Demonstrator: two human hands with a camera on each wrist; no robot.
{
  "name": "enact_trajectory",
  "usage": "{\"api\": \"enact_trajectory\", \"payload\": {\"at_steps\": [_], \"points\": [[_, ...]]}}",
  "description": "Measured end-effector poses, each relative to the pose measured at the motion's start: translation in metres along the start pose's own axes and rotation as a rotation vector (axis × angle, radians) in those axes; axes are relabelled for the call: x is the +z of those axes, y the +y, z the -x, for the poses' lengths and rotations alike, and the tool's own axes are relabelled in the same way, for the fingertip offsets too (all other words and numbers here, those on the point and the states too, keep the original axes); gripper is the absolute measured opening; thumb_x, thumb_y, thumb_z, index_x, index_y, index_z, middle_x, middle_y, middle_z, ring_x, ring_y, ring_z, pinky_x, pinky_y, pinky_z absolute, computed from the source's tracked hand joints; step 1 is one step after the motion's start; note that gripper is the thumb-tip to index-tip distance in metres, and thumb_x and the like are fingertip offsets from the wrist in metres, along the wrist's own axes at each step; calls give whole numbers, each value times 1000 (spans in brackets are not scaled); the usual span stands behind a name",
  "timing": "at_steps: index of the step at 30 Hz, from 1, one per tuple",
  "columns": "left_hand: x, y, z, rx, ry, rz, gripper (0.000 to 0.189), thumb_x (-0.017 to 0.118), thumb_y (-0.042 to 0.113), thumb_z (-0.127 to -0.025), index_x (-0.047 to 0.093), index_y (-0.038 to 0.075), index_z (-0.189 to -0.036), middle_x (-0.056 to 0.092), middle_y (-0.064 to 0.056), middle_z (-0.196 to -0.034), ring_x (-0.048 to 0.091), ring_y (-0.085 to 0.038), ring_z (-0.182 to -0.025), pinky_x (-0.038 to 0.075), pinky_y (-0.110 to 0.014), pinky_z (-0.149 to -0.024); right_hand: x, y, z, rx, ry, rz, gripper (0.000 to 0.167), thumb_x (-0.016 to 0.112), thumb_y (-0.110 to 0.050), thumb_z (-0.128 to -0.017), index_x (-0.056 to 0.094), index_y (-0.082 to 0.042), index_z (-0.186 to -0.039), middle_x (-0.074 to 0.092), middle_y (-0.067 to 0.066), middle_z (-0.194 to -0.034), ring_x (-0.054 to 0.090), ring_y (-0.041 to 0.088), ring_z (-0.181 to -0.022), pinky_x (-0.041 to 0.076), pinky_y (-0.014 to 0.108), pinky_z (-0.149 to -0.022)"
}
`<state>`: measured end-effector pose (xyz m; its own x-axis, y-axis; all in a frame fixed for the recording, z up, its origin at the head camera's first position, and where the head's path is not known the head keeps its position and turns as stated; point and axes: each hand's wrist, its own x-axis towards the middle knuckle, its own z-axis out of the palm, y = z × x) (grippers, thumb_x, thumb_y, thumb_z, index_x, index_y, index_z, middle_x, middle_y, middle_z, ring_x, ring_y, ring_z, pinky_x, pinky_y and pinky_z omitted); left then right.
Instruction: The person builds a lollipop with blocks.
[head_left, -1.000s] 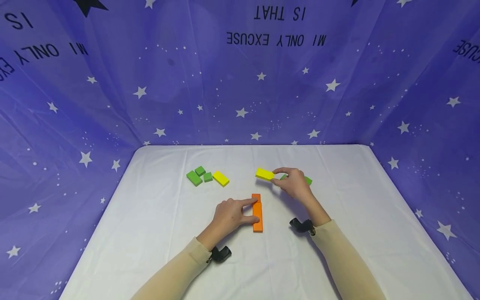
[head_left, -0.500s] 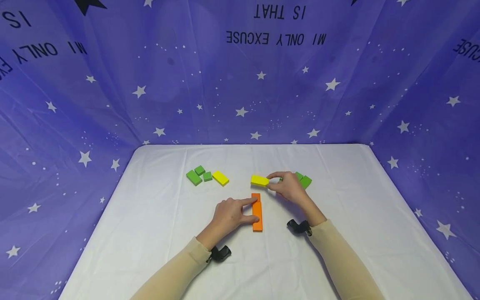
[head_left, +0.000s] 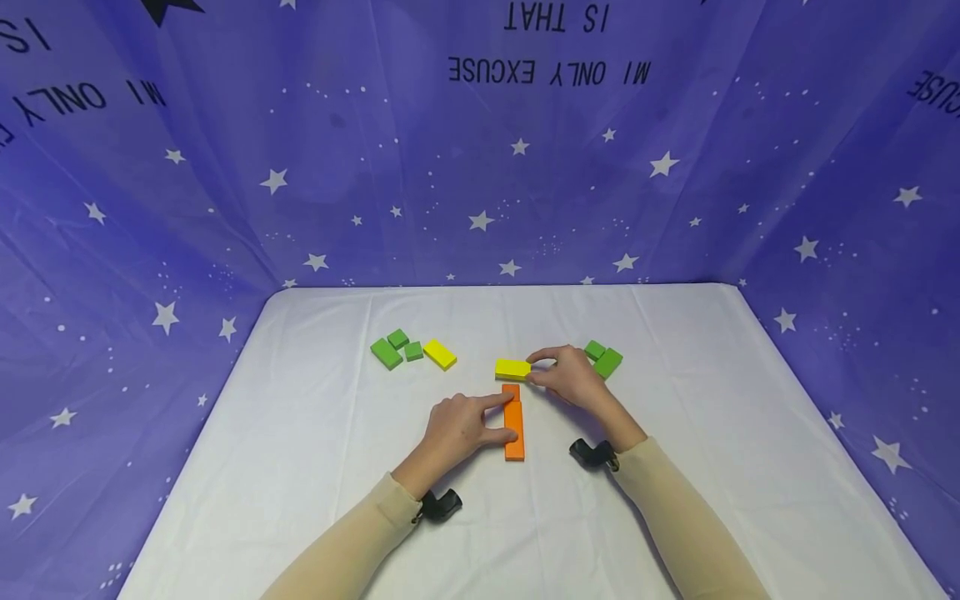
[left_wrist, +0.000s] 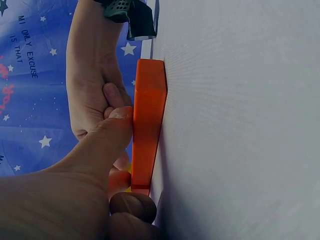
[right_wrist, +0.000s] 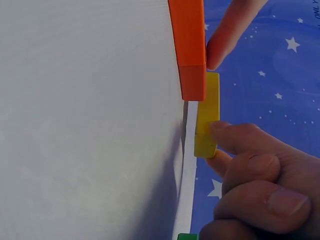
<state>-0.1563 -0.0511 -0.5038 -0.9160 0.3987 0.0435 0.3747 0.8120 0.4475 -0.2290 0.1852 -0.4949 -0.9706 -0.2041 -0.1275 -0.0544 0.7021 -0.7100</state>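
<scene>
Now the right grip point(head_left: 572, 375) pinches a yellow block point(head_left: 512, 369) near the orange blocks point(head_left: 513, 418); the left grip point(head_left: 453, 427), pointer and thumb straight, touches them and should press softly so nothing slides.

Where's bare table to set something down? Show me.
Free: from the leftmost green block to the left edge of the table, and between the sleeves. Crowded: centre, around left hand, right hand, orange blocks and yellow block.

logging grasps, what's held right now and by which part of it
The right grip pinches a yellow block by its right end in the head view. The left grip rests on the long orange block and small orange block, pinching neither.
</scene>
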Motion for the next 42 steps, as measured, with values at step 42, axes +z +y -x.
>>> {"api": "enact_trajectory", "payload": {"at_steps": [42], "points": [[2,1,-10,-22,-15,-47,79,80,71,-80,62,38,-150,28,7,-54,31,-14,-49,27,-28,-50,5,1,1,-40,-81,67,36,82,-25,-92,77,-15,-126,57,-3,-55,49,11,-46,39,26,-45]]}}
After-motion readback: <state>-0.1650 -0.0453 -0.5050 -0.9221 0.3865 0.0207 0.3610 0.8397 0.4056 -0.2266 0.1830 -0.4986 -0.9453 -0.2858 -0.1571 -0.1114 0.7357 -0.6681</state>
